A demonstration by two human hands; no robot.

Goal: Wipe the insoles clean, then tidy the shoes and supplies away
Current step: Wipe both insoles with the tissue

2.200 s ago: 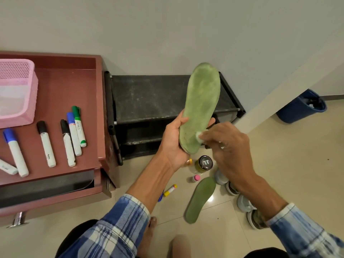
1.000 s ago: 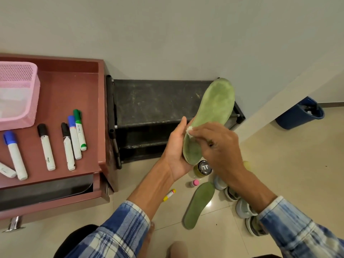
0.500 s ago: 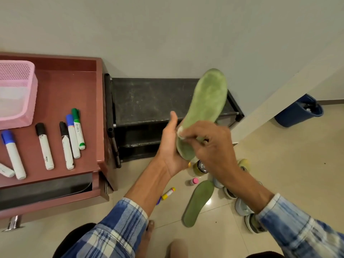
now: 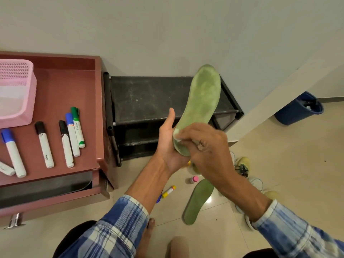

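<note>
- Insole (image 4: 202,107), green and upright, sits at the middle of your view, its toe pointing toward 1 o'clock against the pale wall.
- Your left hand (image 4: 168,146) cups the heel end from the 9 o'clock side, thumb raised, fingers wrapped behind it.
- Your right hand (image 4: 203,146) comes in from 4 o'clock and pinches a small white pad (image 4: 176,134) against the heel area of the insole; fingers are curled tight on it.
- A second green insole (image 4: 198,202) lies flat on the tiled floor at 6 o'clock, below your right forearm. Whether it is clean I cannot tell.
- Shoes (image 4: 243,164), pale with dark laces, lie at 4 o'clock on the floor, partly hidden by your right arm.
- Small bottles and tubes sit on the floor near 6 o'clock: a pink-capped bottle (image 4: 194,179) and a yellow-capped tube (image 4: 168,191).
- A black shoe rack (image 4: 149,101) stands at 11 o'clock against the wall, its visible shelves bare.
- At 9 o'clock a red-brown cabinet (image 4: 70,86) holds markers (image 4: 73,135) and a pink basket (image 4: 16,94).
- Progress, as I judge it: you are in the wiping stage, working the heel. The held insole looks blotchy toward the toe, so more wiping seems likely. Shoes and supplies are not yet put away.
</note>
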